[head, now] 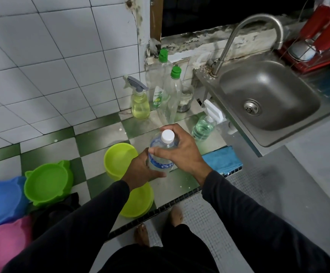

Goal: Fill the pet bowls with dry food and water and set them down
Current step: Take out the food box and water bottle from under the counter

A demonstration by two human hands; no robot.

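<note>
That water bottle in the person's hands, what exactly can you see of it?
The water bottle is clear plastic with a white ribbed screw cap, still on, and a blue label with white lettering round its middle. It looks filled with clear liquid. It is held roughly upright, tilted slightly, above the green-and-white checkered counter, near a yellow-green bowl. The left hand grips its lower body; the right hand wraps the shoulder just below the cap. Its base is hidden by the hands.

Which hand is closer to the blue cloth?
Right. The right hand grips the bottle's top just beside the blue cloth; the left hand holds its body, farther away.
</note>
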